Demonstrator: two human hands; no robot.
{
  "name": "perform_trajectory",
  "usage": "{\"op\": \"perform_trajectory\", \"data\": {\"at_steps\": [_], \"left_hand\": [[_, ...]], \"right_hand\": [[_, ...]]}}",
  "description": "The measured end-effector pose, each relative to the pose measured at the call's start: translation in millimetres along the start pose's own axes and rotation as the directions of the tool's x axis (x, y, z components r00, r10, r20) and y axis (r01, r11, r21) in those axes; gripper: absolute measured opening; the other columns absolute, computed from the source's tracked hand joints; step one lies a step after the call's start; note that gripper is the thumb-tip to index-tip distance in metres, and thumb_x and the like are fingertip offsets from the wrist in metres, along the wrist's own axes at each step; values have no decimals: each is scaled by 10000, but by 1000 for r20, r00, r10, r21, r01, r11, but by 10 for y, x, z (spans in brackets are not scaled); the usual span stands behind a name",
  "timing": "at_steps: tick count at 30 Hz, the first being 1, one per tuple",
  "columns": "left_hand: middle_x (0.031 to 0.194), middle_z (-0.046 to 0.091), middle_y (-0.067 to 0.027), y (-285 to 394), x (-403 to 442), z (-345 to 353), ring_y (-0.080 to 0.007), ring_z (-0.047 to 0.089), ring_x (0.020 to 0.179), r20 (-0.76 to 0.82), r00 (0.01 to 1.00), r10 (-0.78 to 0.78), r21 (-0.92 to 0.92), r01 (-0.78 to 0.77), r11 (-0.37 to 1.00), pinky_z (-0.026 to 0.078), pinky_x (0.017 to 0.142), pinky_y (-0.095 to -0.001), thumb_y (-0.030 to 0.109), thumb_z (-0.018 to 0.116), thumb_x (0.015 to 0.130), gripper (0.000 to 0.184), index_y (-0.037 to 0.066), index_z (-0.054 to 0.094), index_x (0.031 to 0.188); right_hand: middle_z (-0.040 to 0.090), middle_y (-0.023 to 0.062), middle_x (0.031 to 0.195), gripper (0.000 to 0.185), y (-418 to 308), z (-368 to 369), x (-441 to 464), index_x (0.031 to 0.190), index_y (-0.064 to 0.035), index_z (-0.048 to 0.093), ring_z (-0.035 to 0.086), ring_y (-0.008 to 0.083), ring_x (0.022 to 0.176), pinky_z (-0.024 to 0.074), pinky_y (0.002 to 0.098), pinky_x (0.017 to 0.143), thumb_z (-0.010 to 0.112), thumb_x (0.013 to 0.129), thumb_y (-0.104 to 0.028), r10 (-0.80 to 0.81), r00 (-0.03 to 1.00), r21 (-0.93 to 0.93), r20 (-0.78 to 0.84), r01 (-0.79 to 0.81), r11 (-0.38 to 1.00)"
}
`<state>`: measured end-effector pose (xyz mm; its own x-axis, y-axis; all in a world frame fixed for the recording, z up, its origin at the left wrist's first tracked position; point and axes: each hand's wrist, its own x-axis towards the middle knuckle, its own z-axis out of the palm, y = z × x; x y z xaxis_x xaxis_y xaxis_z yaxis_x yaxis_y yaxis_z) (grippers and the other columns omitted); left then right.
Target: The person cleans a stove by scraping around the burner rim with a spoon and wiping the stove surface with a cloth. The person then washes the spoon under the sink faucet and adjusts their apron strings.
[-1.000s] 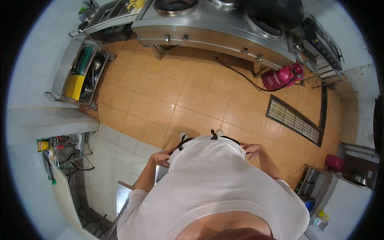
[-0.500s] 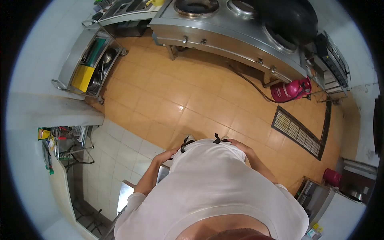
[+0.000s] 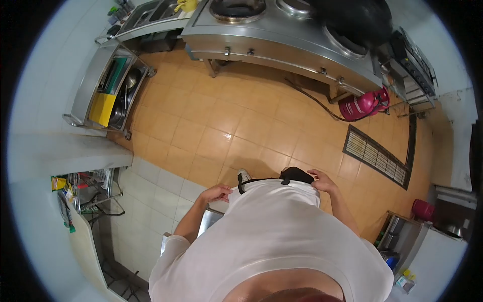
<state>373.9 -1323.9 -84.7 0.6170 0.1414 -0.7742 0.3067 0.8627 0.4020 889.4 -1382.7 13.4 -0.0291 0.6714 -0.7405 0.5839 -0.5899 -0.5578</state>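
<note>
Below me, the white T-shirt (image 3: pixel 271 216) covers the torso, and a black strap (image 3: pixel 259 179) shows along its lower edge. At the left side of the waist, my left hand (image 3: pixel 218 193) is closed with its fingertips pinching the shirt's hem. My right hand (image 3: pixel 323 181) is at the other side of the hem, fingers curled on the cloth beside a black piece (image 3: pixel 298 174), whose kind I cannot make out. One shoe (image 3: pixel 243 175) peeks out past the strap.
Ahead is a steel stove (image 3: pixel 282 50) with a large black wok (image 3: pixel 352 20). A pink gas cylinder (image 3: pixel 363 104) and its hose lie by its right leg. A steel trolley (image 3: pixel 85 90) stands left, a floor grate (image 3: pixel 377 155) right, and a white cabinet (image 3: pixel 435 261) lower right.
Both hands have moved slightly forward and outward from the waist. The shirt's hem has shifted, and more of the black piece and strap shows. The view has turned a little.
</note>
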Motion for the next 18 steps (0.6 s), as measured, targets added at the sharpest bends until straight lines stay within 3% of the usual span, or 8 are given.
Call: {"op": "perform_trajectory", "data": {"at_steps": [2, 3, 6, 7, 10, 13, 16, 18], "left_hand": [[798, 599, 28, -51, 133, 136, -101, 590, 741, -69, 995, -70, -67, 66, 996, 533, 764, -319, 182, 654, 912, 112, 118, 585, 853], [805, 610, 25, -79, 208, 236, -106, 596, 752, -123, 990, -66, -86, 56, 995, 532, 754, -322, 193, 644, 915, 99, 116, 598, 872], [836, 641, 14, -234, 412, 637, -123, 612, 781, -270, 962, -45, -190, -7, 982, 528, 737, -328, 234, 613, 921, 129, 109, 636, 937], [853, 652, 11, -270, 520, 781, -129, 616, 786, -307, 951, -28, -239, -49, 970, 528, 739, -329, 255, 603, 921, 161, 106, 647, 963], [920, 689, -13, -391, 800, 1393, -144, 634, 815, -325, 941, 91, -266, -183, 947, 518, 713, -304, 309, 552, 930, 291, 78, 677, 1057], [979, 701, -40, -967, 1109, 2094, -157, 649, 887, -470, 882, 35, -344, -220, 913, 525, 754, -310, 320, 525, 951, 339, 53, 670, 1100], [996, 695, -42, -1565, 1239, 2890, -162, 644, 903, -553, 831, -65, -349, -160, 923, 522, 763, -319, 331, 528, 945, 347, 59, 663, 1112], [1007, 691, -43, -1837, 1228, 3380, -165, 641, 913, -562, 817, -129, -354, -97, 930, 520, 770, -324, 338, 531, 940, 353, 63, 659, 1120]], "right_hand": [[677, 116, 1125, 368, 185, -85, -1, 1159, -74, 676, 612, 212, 1030, 486, 324, 906, 694, 803, -166, 54, 999, 111, 5, -54, 992], [698, 81, 913, 190, 360, -96, -24, 909, -40, 717, 624, 161, 872, 497, 304, 801, 714, 809, -201, -91, 995, 94, -33, 94, 991], [685, 82, 857, 148, 653, -351, -86, 839, -30, 691, 610, 144, 824, 493, 305, 739, 690, 829, -178, -286, 958, -177, 7, 283, 943], [675, 73, 800, 157, 689, -467, -68, 810, -26, 663, 606, 149, 767, 488, 312, 690, 675, 849, -177, -141, 990, -108, 10, 142, 984], [669, 81, 772, 181, 1536, -702, 448, 837, -29, 671, 609, 175, 747, 493, 326, 686, 668, 868, -207, -148, 979, 125, -138, 165, 978], [647, 82, 755, 211, 2296, -841, 753, 848, -20, 663, 605, 189, 760, 496, 328, 694, 659, 894, -225, -120, 960, 22, -251, 129, 991], [643, 85, 763, 252, 2637, -1159, 424, 827, -2, 649, 614, 210, 774, 498, 334, 712, 652, 916, -238, -160, 974, -51, -158, 154, 987], [641, 51, 782, 251, 2835, -1415, -71, 880, -33, 657, 609, 159, 768, 497, 300, 705, 619, 947, -272, -12, 1000, 172, -4, 12, 985]]}}
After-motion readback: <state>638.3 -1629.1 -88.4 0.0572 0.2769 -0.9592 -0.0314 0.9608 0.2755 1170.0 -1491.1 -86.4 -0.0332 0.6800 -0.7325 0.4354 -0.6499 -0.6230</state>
